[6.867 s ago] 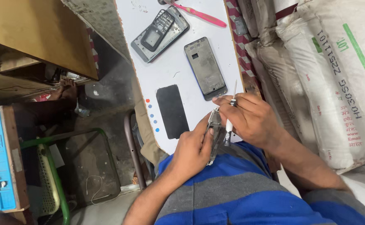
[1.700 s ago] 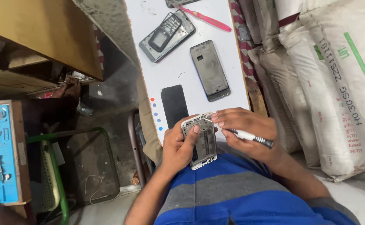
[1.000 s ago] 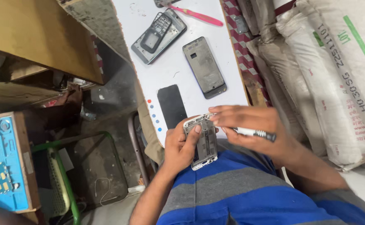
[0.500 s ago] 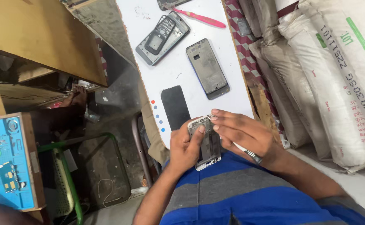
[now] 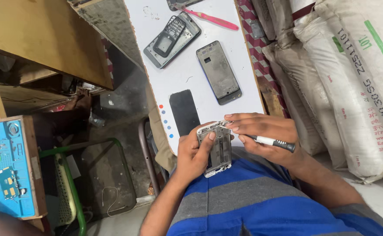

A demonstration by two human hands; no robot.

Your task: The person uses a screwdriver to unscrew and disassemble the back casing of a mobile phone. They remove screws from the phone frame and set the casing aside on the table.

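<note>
Evidently light, stiff and fragile, the opened silver-framed phone chassis (image 5: 217,148) sits clasped by its edges in the left hand (image 5: 193,155), while the right hand (image 5: 266,135), pinching a black-handled screwdriver (image 5: 272,142), touches its top.

We saw the left hand (image 5: 194,154) gripping an opened phone frame (image 5: 215,148), while the right hand (image 5: 263,135) held a screwdriver (image 5: 272,142) at its far end.

I'm in what looks like a small phone-repair workshop: opened handsets (image 5: 172,39) and a bare phone frame (image 5: 219,72) lie on my white bench (image 5: 191,74), a blue repair mat (image 5: 3,168) sits left, stacked sacks (image 5: 353,78) crowd the right.
</note>
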